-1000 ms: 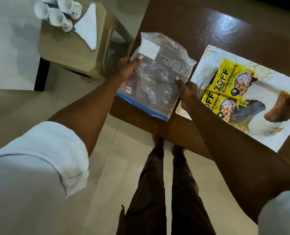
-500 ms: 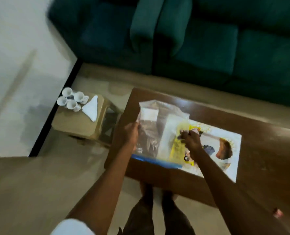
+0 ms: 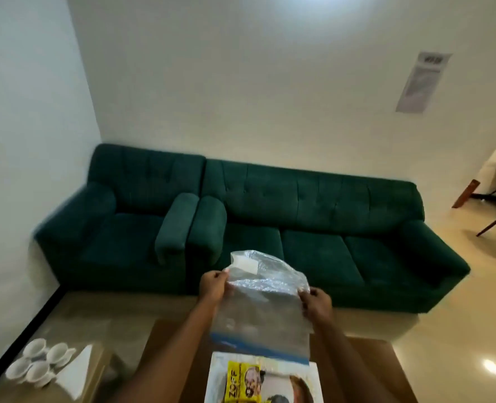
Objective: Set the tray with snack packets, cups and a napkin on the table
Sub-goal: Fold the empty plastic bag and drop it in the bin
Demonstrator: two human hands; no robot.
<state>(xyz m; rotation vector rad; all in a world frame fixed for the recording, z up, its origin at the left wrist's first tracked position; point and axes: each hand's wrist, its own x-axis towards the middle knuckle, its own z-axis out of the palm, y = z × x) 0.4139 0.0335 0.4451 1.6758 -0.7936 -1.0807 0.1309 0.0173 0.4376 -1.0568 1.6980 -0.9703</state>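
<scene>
Fingers (image 3: 222, 277) of the left hand (image 3: 212, 290) and the right hand (image 3: 316, 305) are clamped on opposite side edges of a clear plastic bag (image 3: 265, 312), held up over the table (image 3: 371, 370). Below it, the tray (image 3: 218, 373) lies on the table, carrying yellow snack packets (image 3: 241, 385). Cups (image 3: 39, 362) and napkin (image 3: 77, 372) sit on a stool (image 3: 103, 370) off the table's left edge. A green sofa (image 3: 299, 228) stands beyond.

The yellow snack packet (image 3: 242, 385) reads "ZOFF" sideways in black (the wall notice (image 3: 421, 82) is too blurred).
</scene>
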